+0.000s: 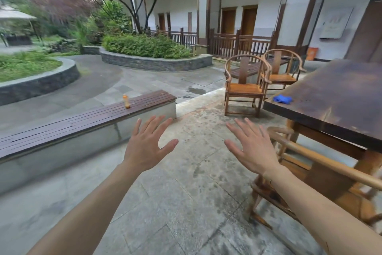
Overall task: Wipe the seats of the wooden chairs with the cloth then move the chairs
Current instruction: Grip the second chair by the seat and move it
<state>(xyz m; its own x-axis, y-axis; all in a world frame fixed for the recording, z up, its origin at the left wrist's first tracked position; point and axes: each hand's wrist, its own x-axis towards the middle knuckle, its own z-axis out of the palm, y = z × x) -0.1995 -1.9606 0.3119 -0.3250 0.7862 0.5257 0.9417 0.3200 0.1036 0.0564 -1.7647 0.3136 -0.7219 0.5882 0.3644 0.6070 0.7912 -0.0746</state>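
Cloth (282, 99) lies on table (330, 97), well beyond both hands' spread, empty fingers (154, 124).

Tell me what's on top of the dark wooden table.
Only a crumpled blue cloth shows on the dark wooden table, near its far left corner. The rest of the visible top is bare. The table runs out of frame to the right, so that part can't be checked.
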